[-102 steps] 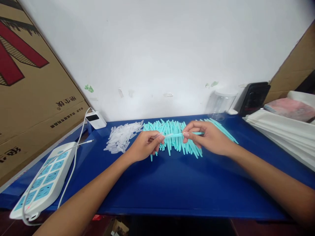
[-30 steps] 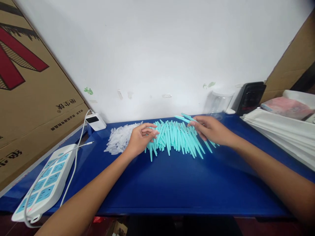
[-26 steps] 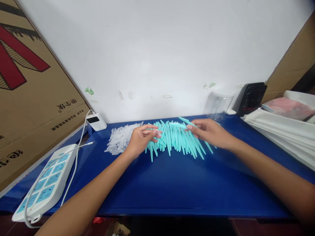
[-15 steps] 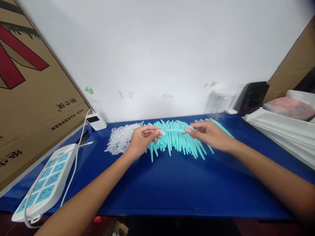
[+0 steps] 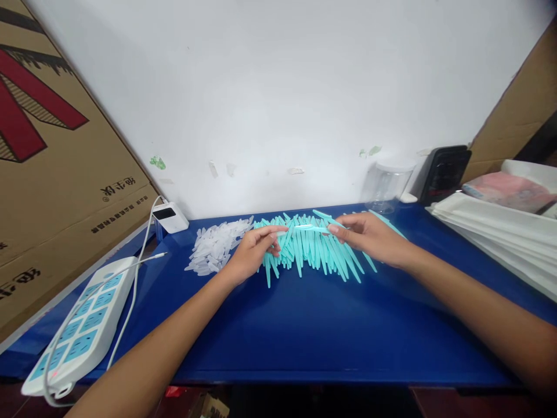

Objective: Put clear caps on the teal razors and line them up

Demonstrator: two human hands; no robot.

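In the head view, my right hand (image 5: 369, 235) pinches a slim teal plastic stick (image 5: 311, 229) that points left, held level above the pile. A second teal stick (image 5: 324, 216) slants up-left from the same fingers. My left hand (image 5: 255, 249) is closed on the left end of the level stick, where a small translucent cap (image 5: 282, 233) shows between thumb and forefinger. Below lies a heap of tapered teal sticks (image 5: 322, 249), tips towards me. Left of it is a heap of translucent white caps (image 5: 211, 249).
A white power strip (image 5: 82, 319) with a cable lies at the left, near a small white device (image 5: 170, 216). A clear jar (image 5: 389, 186) and a black object (image 5: 444, 174) stand at the back right. White trays (image 5: 496, 232) are stacked at the right; a cardboard box (image 5: 65, 191) rises at the left.
The translucent cap in my left fingers has met the teal stick's left end; a small gap showed before. My left hand has moved slightly, with its forefinger now stretched along the stick.
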